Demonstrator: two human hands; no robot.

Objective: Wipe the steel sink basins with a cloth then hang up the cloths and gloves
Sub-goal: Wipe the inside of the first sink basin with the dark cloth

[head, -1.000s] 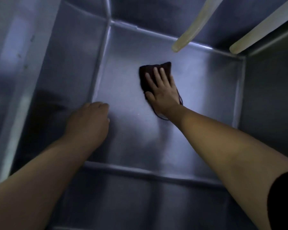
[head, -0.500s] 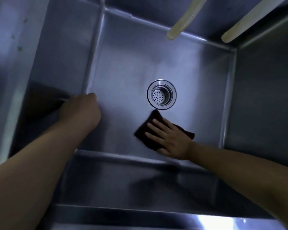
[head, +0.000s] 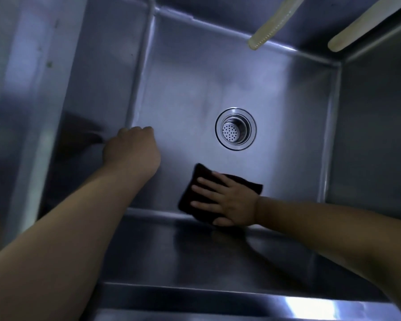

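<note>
I look down into a deep steel sink basin [head: 195, 84] with a round strainer drain [head: 235, 128] in its floor. A dark folded cloth [head: 195, 186] lies flat on the basin floor at the near wall. My right hand [head: 227, 201] presses on it with fingers spread, below the drain. My left hand [head: 132, 150] rests as a closed fist against the basin's lower left corner, with nothing seen in it.
Two pale hoses hang over the far rim, a ribbed hose [head: 271, 24] and a smooth hose [head: 361, 26]. Steel walls enclose the basin on the left [head: 107, 66] and right [head: 375, 126]. The front rim [head: 241, 302] runs along the bottom.
My right hand slid the cloth from over the drain toward the near wall, uncovering the drain, then slightly left. The left fist has stayed at the left corner.
</note>
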